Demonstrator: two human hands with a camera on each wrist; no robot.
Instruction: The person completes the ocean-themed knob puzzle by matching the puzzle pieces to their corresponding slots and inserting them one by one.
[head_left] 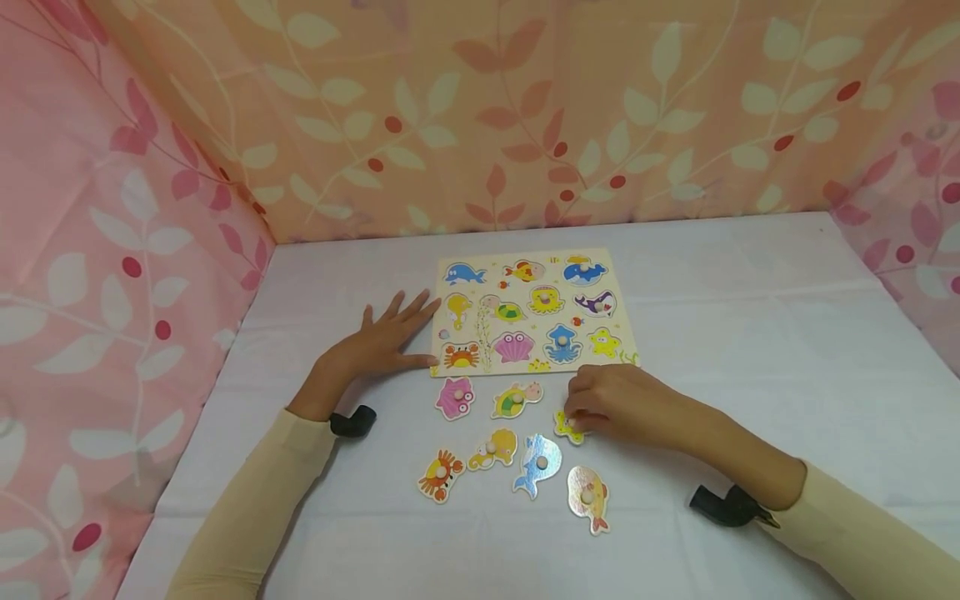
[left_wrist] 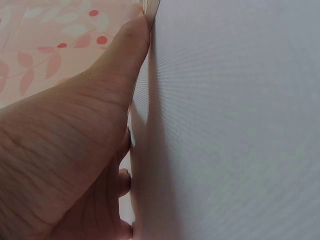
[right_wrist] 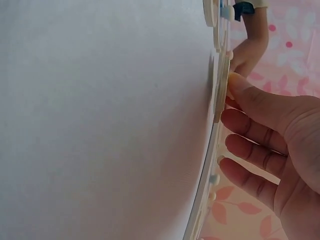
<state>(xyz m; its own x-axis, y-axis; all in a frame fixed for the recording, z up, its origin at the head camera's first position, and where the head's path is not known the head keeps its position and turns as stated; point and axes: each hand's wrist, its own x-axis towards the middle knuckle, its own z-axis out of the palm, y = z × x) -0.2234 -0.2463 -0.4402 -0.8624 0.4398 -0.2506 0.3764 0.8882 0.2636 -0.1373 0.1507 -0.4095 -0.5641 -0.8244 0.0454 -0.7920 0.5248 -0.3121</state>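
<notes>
Starfish piece (head_left: 573,434), yellow, pale-edged

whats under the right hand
Part of a yellow star piece shows past the fingertips of the right hand in the head view. The hand covers the rest of the piece, so its full outline cannot be seen.

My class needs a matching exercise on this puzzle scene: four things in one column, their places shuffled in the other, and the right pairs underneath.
Things
1. Star piece
2. Squid piece
3. Left hand
4. Fish piece

Places
A. Beside the left edge of the board
B. Lowest of the loose pieces in the head view
C. At the fingertips of the right hand
D. Set in the board

Right pairs: 1-C, 2-D, 3-A, 4-B
</notes>
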